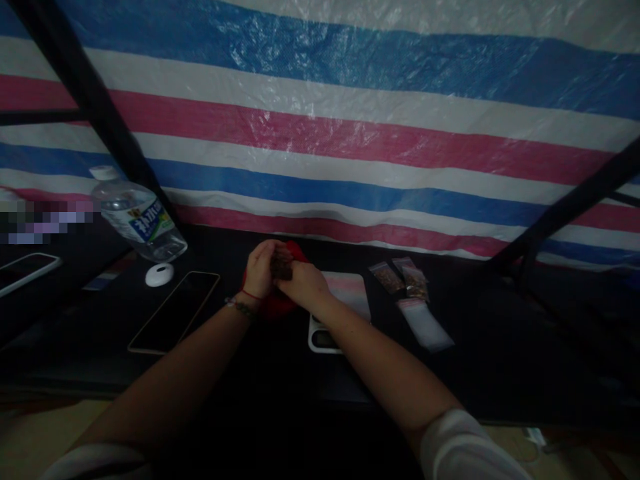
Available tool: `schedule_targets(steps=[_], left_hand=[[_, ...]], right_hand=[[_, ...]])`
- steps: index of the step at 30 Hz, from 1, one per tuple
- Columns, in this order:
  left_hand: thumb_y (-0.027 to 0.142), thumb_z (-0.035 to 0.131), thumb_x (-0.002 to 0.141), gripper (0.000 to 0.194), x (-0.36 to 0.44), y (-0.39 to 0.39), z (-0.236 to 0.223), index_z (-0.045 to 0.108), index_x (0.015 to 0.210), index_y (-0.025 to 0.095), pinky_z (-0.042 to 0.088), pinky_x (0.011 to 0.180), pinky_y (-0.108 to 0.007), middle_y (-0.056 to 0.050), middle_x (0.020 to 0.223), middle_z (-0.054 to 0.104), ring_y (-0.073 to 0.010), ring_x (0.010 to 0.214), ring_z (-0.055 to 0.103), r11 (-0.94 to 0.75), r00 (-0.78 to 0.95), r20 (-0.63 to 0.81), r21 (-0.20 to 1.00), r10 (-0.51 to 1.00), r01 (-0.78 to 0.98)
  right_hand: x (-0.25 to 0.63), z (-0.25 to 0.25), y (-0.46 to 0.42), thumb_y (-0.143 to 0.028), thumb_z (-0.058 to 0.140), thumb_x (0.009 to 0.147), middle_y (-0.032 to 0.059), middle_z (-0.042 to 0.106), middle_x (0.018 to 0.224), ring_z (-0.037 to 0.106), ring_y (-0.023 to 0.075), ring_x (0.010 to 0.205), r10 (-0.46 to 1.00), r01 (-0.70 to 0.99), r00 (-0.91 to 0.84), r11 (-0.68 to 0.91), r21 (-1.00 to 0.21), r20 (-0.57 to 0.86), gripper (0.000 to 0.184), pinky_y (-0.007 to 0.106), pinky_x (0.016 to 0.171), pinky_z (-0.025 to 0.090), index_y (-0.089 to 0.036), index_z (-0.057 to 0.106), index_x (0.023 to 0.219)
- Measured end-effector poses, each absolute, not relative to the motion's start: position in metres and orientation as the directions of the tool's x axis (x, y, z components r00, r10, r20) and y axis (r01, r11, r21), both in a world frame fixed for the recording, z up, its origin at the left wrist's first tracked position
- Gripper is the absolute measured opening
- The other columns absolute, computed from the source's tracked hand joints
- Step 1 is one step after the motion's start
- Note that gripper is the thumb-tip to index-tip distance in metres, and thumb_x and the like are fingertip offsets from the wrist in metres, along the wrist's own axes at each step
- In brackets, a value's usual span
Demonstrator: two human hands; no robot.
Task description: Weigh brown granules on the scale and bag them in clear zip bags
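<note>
My left hand point(260, 270) is cupped, fingers curled around a dark brown clump point(281, 267) that looks like dried bits. Whether a clear bag encloses the clump cannot be made out in this dim light. From the other side, my right hand point(306, 285) reaches in with bent fingers against the same clump; its fingertips are partly hidden. Beneath and behind both hands shows a red pouch or cloth point(275, 307), mostly covered. Under my right forearm lies a flat white-framed device point(350, 290) with a shiny face and a dark oval window.
To the right lie small zip bags of brown bits point(387, 279) and a stack of clear zip bags point(425, 325). Leftward are a dark phone point(175, 313), a white rounded gadget point(159, 275), a plastic bottle point(140, 217) and another phone point(30, 270). Behind hangs a striped sheet point(320, 127) between black posts.
</note>
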State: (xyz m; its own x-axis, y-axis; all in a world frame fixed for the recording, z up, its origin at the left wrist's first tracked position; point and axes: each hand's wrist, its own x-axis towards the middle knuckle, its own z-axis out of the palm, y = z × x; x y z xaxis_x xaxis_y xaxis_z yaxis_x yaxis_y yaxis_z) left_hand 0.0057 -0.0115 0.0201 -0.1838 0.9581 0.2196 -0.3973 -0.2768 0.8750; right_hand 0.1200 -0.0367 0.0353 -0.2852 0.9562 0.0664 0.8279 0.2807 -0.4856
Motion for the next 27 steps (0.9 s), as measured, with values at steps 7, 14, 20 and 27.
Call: schedule_targets(steps=[7,14,20,27], left_hand=[[0.028,0.054,0.087,0.022,0.005,-0.009,0.017,0.068,0.076,0.014,0.048,0.054,-0.023,-0.005,0.067,0.066,-0.0145,0.055,0.062,-0.286,-0.192,0.226,0.874,0.955,-0.393],[0.045,0.054,0.085,0.032,0.002,-0.002,0.006,0.068,0.087,0.017,0.052,0.060,-0.026,-0.007,0.075,0.069,-0.0178,0.064,0.066,-0.219,-0.051,0.219,0.881,0.974,-0.420],[0.059,0.046,0.085,0.048,-0.002,0.001,0.002,0.068,0.085,0.016,0.053,0.065,-0.028,-0.009,0.073,0.071,-0.0216,0.072,0.068,-0.198,0.002,0.215,0.901,0.977,-0.387],[0.063,0.043,0.084,0.056,0.005,0.004,0.003,0.069,0.090,0.014,0.050,0.083,-0.030,-0.013,0.094,0.070,-0.0225,0.093,0.066,-0.127,0.054,0.172,0.871,0.984,-0.475]], right_hand=[[0.119,0.035,-0.038,-0.044,0.055,0.080,0.0075,0.072,0.093,0.068,0.0239,0.087,0.950,0.826,-0.302,0.302,-0.476,0.079,0.031,0.031,0.072,0.051,-0.022,0.067,0.098],[0.119,0.035,-0.037,-0.041,0.054,0.081,0.0079,0.072,0.096,0.067,0.0233,0.089,0.952,0.838,-0.303,0.288,-0.463,0.045,0.031,0.031,0.075,0.050,-0.021,0.068,0.101],[0.120,0.033,-0.036,-0.043,0.052,0.083,0.0085,0.071,0.097,0.067,0.0234,0.090,0.952,0.834,-0.300,0.290,-0.470,0.055,0.033,0.030,0.074,0.049,-0.021,0.066,0.104],[0.120,0.027,-0.032,-0.040,0.049,0.083,0.0099,0.071,0.097,0.067,0.0241,0.091,0.959,0.832,-0.279,0.268,-0.486,0.053,0.032,0.031,0.072,0.049,-0.020,0.061,0.104]])
